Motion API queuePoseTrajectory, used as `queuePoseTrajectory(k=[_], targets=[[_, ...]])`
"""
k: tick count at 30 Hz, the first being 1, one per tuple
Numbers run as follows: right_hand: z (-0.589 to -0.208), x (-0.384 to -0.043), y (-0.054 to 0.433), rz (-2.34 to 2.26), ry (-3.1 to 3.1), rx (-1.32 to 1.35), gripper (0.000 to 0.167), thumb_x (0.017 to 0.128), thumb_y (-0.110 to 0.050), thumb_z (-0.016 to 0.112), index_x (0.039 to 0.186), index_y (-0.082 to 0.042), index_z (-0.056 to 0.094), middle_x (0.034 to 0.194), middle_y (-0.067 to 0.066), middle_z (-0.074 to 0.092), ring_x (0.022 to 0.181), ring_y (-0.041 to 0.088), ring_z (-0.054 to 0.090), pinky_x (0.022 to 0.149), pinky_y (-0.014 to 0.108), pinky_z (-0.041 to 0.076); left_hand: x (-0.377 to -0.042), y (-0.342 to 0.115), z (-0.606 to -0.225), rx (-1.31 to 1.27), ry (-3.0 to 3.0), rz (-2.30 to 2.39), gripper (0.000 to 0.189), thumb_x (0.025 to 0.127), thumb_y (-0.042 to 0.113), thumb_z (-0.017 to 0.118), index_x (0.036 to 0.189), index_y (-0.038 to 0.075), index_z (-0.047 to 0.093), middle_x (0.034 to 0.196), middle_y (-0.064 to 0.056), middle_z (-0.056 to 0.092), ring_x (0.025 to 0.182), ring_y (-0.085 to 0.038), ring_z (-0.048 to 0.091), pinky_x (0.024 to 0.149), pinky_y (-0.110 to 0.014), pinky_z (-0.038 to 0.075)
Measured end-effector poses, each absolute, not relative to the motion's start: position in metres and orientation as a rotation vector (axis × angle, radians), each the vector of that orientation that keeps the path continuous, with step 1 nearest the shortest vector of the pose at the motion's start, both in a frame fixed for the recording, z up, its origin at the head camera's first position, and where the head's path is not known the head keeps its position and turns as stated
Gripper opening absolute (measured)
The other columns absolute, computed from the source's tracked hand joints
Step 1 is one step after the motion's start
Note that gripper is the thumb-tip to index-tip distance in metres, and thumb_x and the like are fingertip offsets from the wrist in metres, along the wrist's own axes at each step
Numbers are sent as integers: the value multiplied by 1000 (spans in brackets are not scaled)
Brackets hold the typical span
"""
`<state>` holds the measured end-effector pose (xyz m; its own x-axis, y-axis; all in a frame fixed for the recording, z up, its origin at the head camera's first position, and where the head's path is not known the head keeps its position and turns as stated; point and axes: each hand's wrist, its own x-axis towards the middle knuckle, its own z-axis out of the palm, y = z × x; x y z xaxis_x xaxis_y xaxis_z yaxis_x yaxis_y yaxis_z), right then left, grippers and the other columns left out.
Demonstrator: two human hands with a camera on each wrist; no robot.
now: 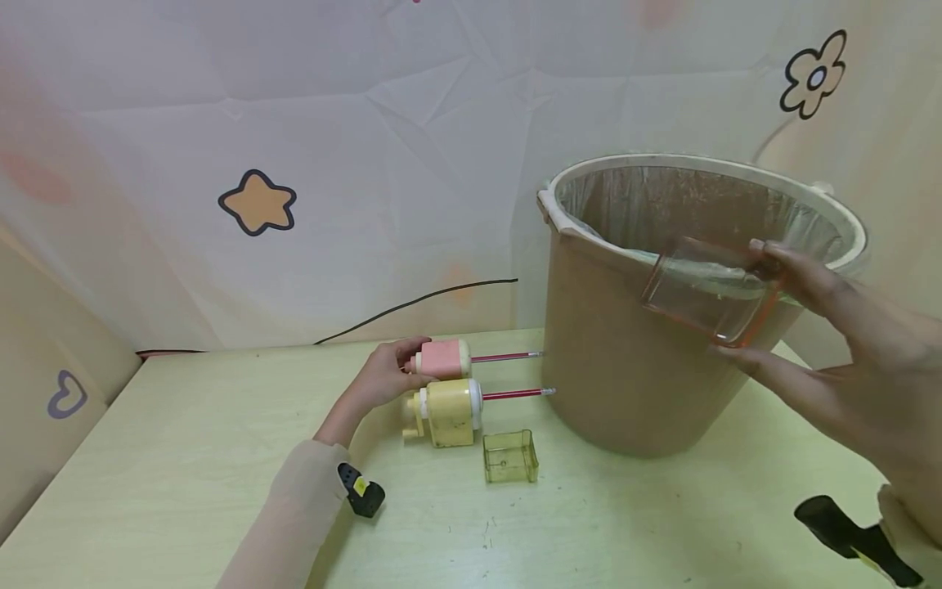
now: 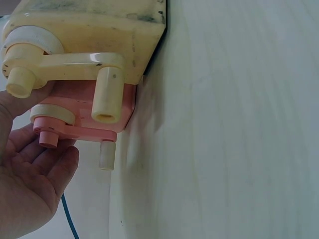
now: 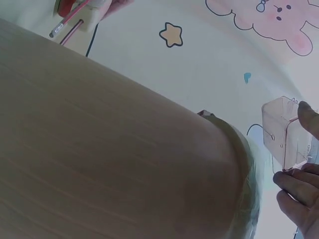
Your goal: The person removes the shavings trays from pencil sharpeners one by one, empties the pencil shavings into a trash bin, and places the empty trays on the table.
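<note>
My left hand [image 1: 383, 376] grips the crank end of a pink pencil sharpener [image 1: 444, 360], fingers behind it and thumb on the near side. Right beside it stands a yellow pencil sharpener [image 1: 450, 413], whose crank handle [image 2: 108, 94] shows large in the left wrist view. A red pencil [image 1: 504, 357] sticks out of the pink sharpener and another pencil [image 1: 515, 394] out of the yellow one. My right hand [image 1: 868, 360] pinches a clear pinkish shavings drawer [image 1: 706, 290] between thumb and fingers, tilted, in front of the bin's rim. It looks see-through in the right wrist view.
A large brown bin [image 1: 625, 352] with a clear plastic liner [image 1: 611, 204] stands on the right of the table [image 1: 221, 458]. A yellowish clear drawer [image 1: 511, 456] lies before the yellow sharpener. Dark specks lie near the front. A patterned cloth [image 1: 368, 180] hangs behind.
</note>
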<state>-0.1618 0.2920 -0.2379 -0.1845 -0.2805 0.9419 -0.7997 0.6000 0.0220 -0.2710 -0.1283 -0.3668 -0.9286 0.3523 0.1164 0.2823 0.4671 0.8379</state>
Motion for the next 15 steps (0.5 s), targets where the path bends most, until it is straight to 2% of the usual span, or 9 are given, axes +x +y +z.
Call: queuePoseTrajectory(k=[2, 4, 9, 15], targets=[[-227, -144, 268, 618, -1737, 889, 64, 65, -37, 81, 108, 7, 62, 101, 19, 66, 97, 17, 63, 85, 15, 43, -271, -128, -367, 564, 2627, 1479, 61, 79, 5, 69, 132, -6, 41, 131, -21, 47, 112, -30, 51, 91, -39, 44], [-226, -139, 260, 665, -1716, 916, 61, 67, -34, 80, 106, 9, 62, 99, 20, 66, 96, 17, 63, 85, 15, 43, -271, -128, -367, 558, 2632, 1471, 61, 79, 5, 69, 132, -6, 41, 131, -21, 47, 112, -29, 51, 91, -39, 44], [-234, -142, 260, 811, -1678, 985, 64, 55, -18, 87, 104, 13, 61, 96, 24, 65, 92, 26, 63, 89, 25, 45, -271, -128, -367, 544, 2634, 1466, 61, 79, 5, 69, 132, -6, 41, 131, -21, 47, 112, -29, 51, 92, -39, 43], [-239, -133, 252, 904, -1722, 1019, 65, 55, -15, 87, 106, 15, 59, 99, 25, 64, 93, 25, 63, 86, 22, 46, -271, -128, -367, 549, 2632, 1468, 61, 79, 5, 69, 132, -6, 42, 131, -21, 48, 111, -29, 51, 91, -38, 44]])
